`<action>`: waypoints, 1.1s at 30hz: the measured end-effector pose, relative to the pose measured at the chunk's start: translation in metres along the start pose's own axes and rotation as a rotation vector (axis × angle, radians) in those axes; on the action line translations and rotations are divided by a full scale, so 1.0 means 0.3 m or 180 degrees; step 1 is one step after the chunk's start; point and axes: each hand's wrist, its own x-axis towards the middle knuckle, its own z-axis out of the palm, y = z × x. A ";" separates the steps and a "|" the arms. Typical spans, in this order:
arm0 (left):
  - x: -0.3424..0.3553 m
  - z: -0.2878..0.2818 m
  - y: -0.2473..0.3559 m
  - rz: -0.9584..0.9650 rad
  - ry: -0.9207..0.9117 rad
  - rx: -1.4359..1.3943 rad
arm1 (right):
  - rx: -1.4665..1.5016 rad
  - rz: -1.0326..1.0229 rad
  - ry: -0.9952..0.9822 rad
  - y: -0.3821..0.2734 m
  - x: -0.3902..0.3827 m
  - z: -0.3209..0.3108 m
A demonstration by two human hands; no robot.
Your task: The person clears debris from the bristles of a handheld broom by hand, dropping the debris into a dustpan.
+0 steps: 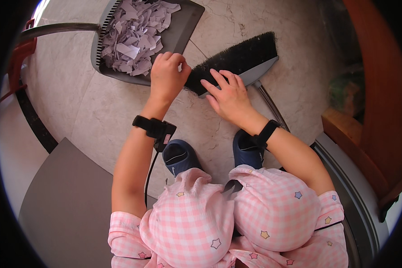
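Observation:
My left hand [167,77] hovers at the near edge of a grey dustpan [182,27], its thumb and fingers closed in a pinch. Whatever it may hold is too small to make out. Torn pale paper scraps [134,38] are heaped in the dustpan, against its toothed edge. To the right lies a broom [241,56] with black bristles and a grey head. Over the near left end of its bristles, my right hand [230,96] has its fingers apart, seemingly touching them. The broom's metal handle [271,104] runs down toward my right forearm.
The floor [98,102] is pale, marbled tile. Blue slippers [180,156] are on my feet below the hands. A dark grey panel [76,192] is at lower left, a red object [20,67] at far left. Brown wooden furniture [382,89] borders the right side.

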 end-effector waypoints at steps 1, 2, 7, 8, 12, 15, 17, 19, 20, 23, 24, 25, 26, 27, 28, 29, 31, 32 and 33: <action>0.002 -0.014 -0.011 -0.0034 0.0086 -0.0084 | -0.0017 -0.0015 -0.0001 0.005 -0.005 -0.007; 0.004 -0.031 -0.021 -0.0069 0.0169 -0.0161 | -0.0006 -0.0014 0.0007 0.006 -0.008 -0.010; 0.038 -0.145 -0.069 -0.0493 0.0911 0.0234 | 0.0067 0.0049 -0.0105 -0.005 -0.023 -0.011; 0.047 -0.183 -0.083 -0.0506 0.1150 0.0576 | 0.0072 0.0048 -0.0103 -0.011 -0.024 -0.014; 0.041 -0.269 -0.140 -0.1680 0.0586 0.1383 | 0.0080 0.0051 -0.0253 -0.012 -0.043 -0.007; 0.019 -0.259 -0.121 -0.0234 0.1057 0.1266 | 0.0095 0.0058 -0.0273 -0.022 -0.037 -0.004; -0.005 -0.214 -0.047 -0.0183 0.0434 0.0624 | 0.0125 0.0084 -0.0307 -0.017 -0.038 -0.001; -0.028 -0.147 -0.013 0.0053 -0.0295 0.0306 | 0.0168 0.0073 -0.0307 -0.016 -0.041 0.008; -0.032 -0.117 0.005 0.0157 -0.0420 0.0363 | 0.0188 0.0059 -0.0303 -0.021 -0.038 0.015; -0.029 -0.018 0.016 0.0350 -0.0487 0.0249 | 0.0164 0.0095 -0.0249 -0.013 -0.039 0.020; -0.028 0.003 0.011 0.0374 -0.0667 0.0204 | 0.0145 0.0081 -0.0258 -0.008 -0.040 0.022; -0.032 0.015 0.003 0.0396 -0.0846 0.0163 | 0.0129 0.0063 -0.0266 -0.007 -0.041 0.024; -0.028 0.014 0.010 0.0401 -0.0847 0.0148 | 0.0118 0.0074 -0.0270 -0.002 -0.044 0.024; -0.025 0.003 0.010 0.0370 -0.0623 0.0083 | 0.0133 0.0076 -0.0276 -0.001 -0.046 0.024; -0.023 -0.013 0.008 0.0337 -0.0397 0.0023 | 0.0151 0.0076 -0.0280 -0.001 -0.049 0.023; -0.024 -0.048 -0.006 0.0166 -0.0329 -0.0212 | 0.0166 0.0065 -0.0267 -0.009 -0.048 0.024; -0.025 -0.112 -0.048 -0.0327 -0.0050 -0.0159 | 0.0182 0.0033 -0.0238 -0.021 -0.052 0.017; -0.026 -0.155 -0.083 -0.0649 0.0133 -0.0078 | 0.0205 0.0021 -0.0231 -0.034 -0.050 0.017; -0.016 -0.206 -0.112 -0.1051 0.0229 -0.0275 | 0.0207 0.0021 -0.0240 -0.044 -0.049 0.011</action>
